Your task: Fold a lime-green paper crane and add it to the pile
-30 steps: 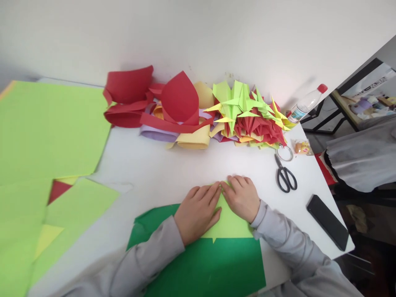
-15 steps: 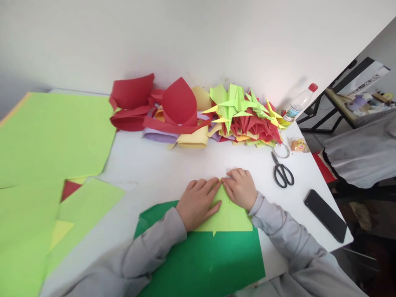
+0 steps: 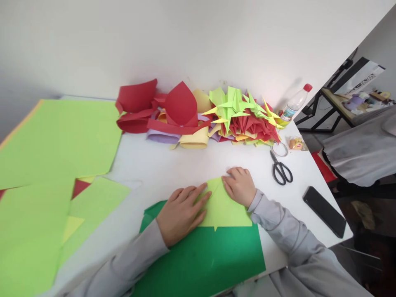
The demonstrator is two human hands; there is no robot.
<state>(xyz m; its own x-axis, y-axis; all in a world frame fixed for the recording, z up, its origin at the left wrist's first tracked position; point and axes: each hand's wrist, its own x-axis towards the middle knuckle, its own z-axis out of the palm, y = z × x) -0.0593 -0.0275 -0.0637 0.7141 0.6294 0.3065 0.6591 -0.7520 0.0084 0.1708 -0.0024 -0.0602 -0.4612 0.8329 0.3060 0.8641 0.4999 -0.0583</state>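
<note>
In the head view, a folded yellow-green paper (image 3: 229, 208) lies between the two hands, partly over a dark green sheet (image 3: 201, 264) on the white table (image 3: 161, 169). The left hand (image 3: 182, 214), at the paper's nine o'clock, is unclenched, fingers extended — their tips touch the paper. The right hand (image 3: 239, 185), at its two o'clock, rests bent fingers on the upper edge; whether they pinch it, I cannot tell. Taken from that paper, black-handled scissors (image 3: 282, 171) lie toward two o'clock, a black phone (image 3: 324, 211) at three, pointed paper folds (image 3: 233, 105) past twelve, red paper bands (image 3: 181, 105) at eleven — light green sheets (image 3: 68, 136) at ten.
</note>
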